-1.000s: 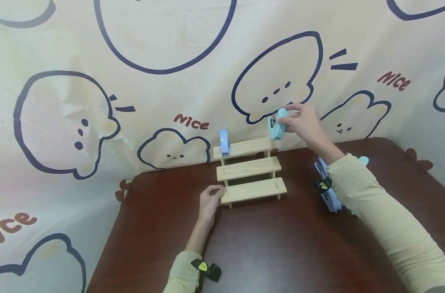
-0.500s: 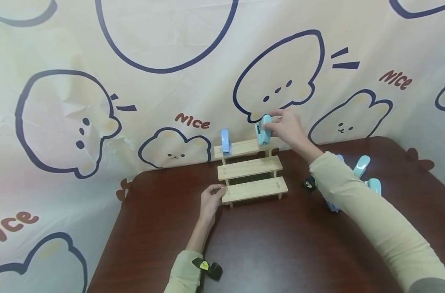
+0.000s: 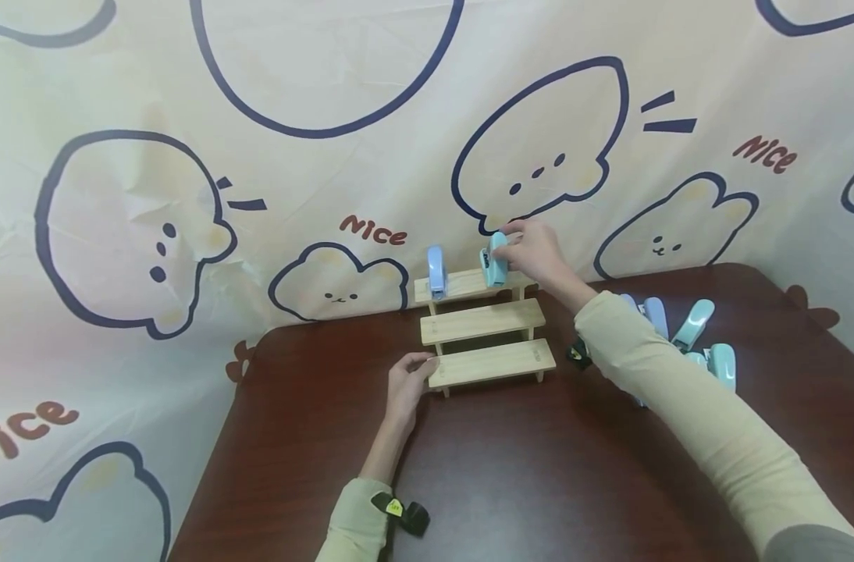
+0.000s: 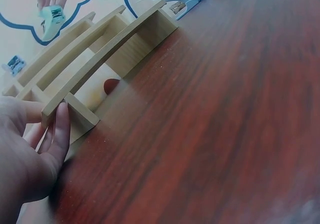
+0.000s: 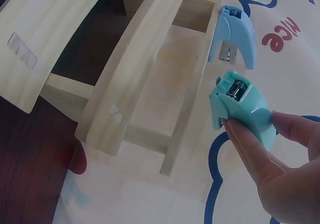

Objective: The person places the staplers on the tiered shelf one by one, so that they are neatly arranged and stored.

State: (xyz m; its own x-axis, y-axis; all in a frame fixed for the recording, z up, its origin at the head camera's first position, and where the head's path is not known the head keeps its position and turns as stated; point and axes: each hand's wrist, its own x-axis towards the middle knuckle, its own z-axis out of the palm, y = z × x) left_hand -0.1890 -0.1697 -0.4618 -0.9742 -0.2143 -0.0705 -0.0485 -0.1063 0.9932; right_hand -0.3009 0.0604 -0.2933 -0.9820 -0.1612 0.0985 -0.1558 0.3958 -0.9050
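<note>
My right hand (image 3: 535, 250) pinches a mint-green stapler (image 3: 496, 261) between thumb and fingers, at the right part of the top step of a three-step wooden rack (image 3: 485, 321). In the right wrist view the mint stapler (image 5: 245, 103) appears close beside the top step; whether it touches the wood I cannot tell. To its left a blue stapler (image 3: 436, 272) stands on that same step. My left hand (image 3: 404, 386) grips the left end of the lowest step (image 4: 100, 58), thumb at the front edge.
Several more blue and mint staplers (image 3: 695, 324) lie on the dark brown table (image 3: 525, 468) to the right, partly hidden by my right sleeve (image 3: 666, 382). A cloth printed with cartoons (image 3: 329, 179) hangs right behind the rack.
My right hand has moved left and down with the mint stapler, from beyond the rack's right end to the top step. The left hand keeps its grip on the rack.
</note>
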